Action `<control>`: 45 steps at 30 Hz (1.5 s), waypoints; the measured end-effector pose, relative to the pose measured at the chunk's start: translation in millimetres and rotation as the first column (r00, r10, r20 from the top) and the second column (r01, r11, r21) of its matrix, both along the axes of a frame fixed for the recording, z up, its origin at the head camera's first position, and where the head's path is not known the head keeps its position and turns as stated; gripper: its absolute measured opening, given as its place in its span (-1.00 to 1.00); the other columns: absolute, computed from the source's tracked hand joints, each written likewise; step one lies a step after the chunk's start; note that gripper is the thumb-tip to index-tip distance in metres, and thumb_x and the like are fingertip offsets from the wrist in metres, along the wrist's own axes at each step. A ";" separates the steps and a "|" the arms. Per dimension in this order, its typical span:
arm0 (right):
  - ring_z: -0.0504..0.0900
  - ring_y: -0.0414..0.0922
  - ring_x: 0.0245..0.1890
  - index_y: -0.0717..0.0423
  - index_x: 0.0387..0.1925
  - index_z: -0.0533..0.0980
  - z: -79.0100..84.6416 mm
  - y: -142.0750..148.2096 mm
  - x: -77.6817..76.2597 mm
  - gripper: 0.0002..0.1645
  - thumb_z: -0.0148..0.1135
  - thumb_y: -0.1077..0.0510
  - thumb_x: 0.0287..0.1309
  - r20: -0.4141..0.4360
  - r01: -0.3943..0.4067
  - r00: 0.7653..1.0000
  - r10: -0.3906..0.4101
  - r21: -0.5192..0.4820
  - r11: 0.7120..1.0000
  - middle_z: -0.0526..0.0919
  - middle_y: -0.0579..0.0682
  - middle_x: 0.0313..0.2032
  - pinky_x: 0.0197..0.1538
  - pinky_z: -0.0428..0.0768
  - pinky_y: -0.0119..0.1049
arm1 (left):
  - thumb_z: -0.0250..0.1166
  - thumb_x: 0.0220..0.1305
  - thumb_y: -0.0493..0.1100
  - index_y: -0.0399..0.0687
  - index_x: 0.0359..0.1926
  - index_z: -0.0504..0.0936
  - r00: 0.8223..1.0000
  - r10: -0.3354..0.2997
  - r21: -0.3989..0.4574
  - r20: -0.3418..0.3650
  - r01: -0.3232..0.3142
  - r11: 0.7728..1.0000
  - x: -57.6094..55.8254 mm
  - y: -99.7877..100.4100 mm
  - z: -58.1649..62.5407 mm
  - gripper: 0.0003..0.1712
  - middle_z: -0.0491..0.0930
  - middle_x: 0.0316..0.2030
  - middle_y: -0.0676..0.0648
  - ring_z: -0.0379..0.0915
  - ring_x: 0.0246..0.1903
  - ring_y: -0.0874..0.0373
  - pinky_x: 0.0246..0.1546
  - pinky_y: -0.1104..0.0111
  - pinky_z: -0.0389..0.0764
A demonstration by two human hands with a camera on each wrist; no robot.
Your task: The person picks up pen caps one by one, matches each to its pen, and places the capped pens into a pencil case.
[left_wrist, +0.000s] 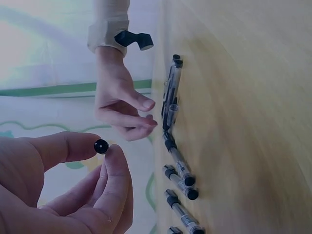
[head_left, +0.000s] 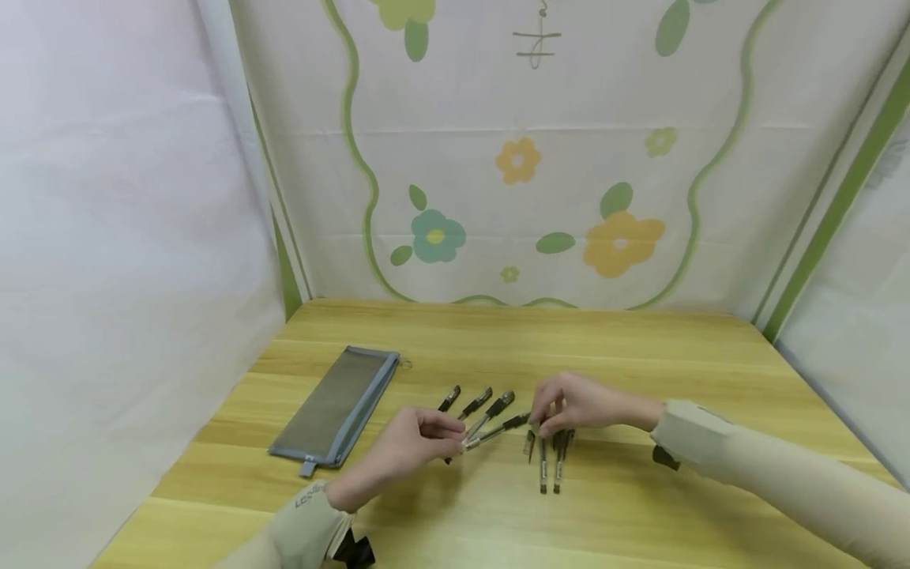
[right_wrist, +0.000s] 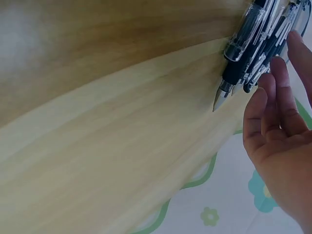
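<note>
Grey pouch [head_left: 334, 407]; right of it, left hand [head_left: 418, 439] pinches one pen [left_wrist: 101, 146]; farther right, right hand [head_left: 577, 401], fingers slightly parted.

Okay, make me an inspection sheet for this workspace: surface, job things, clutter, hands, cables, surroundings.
Surface: wood-grain table, no damage evident.
Job's things: one held pen; fanned pens lying between the hands; grouped pens beneath and in front of the right hand.
Clutter: nothing seen beyond a mesh pouch with blue edging, lying left of the pens.
Hands: left hand pinches one pen at its fingertips; right hand is close over the grouped pens, contact unclear.
Cables: nothing seen.
Surroundings: white backdrop with printed flowers and a wavy green border.
</note>
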State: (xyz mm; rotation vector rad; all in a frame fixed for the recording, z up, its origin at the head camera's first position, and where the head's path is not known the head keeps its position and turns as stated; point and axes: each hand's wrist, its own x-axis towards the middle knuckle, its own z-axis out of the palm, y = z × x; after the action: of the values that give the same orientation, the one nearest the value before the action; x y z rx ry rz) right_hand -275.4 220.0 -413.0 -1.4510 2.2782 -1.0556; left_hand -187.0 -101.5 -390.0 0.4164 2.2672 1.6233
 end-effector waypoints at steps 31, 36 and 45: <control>0.56 -0.35 -0.27 -0.02 -0.30 0.73 -14.2 -17.9 -9.2 -0.92 0.42 0.17 0.13 -0.165 -0.032 0.985 0.058 0.159 0.987 0.60 -0.23 -0.26 -0.17 0.61 -0.39 | 0.40 0.25 -0.16 -0.28 0.05 0.65 0.998 0.008 0.053 0.069 -0.012 0.999 -2.3 -9.2 3.9 -0.60 0.68 -0.18 -0.09 0.60 -0.15 0.07 -0.06 0.14 0.59; 0.57 -0.36 -0.28 -0.01 -0.31 0.72 -14.6 -17.0 -11.9 -0.93 0.42 0.18 0.12 -0.141 -0.025 0.989 0.047 0.153 0.988 0.59 -0.21 -0.26 -0.19 0.61 -0.43 | 0.39 0.26 -0.17 -0.29 0.06 0.64 0.998 0.002 0.059 0.068 -0.006 0.998 -3.6 -10.0 4.1 -0.60 0.69 -0.17 -0.10 0.60 -0.15 0.06 -0.07 0.17 0.60; 0.56 -0.32 -0.28 0.01 -0.33 0.69 -10.6 -19.0 -12.6 -0.94 0.42 0.20 0.10 -0.097 0.006 0.995 0.008 0.147 0.989 0.62 -0.15 -0.25 -0.18 0.61 -0.36 | 0.39 0.26 -0.19 -0.31 0.05 0.64 0.998 0.007 0.077 0.070 -0.012 0.997 -2.8 -8.9 3.7 -0.61 0.69 -0.17 -0.14 0.61 -0.18 0.06 -0.07 0.19 0.60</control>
State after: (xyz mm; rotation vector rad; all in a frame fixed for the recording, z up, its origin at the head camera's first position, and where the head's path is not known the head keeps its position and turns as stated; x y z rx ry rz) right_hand -288.0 201.0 -423.6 -1.4733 2.3660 -0.8139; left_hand -189.7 -110.4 -386.3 0.3626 2.1641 1.7075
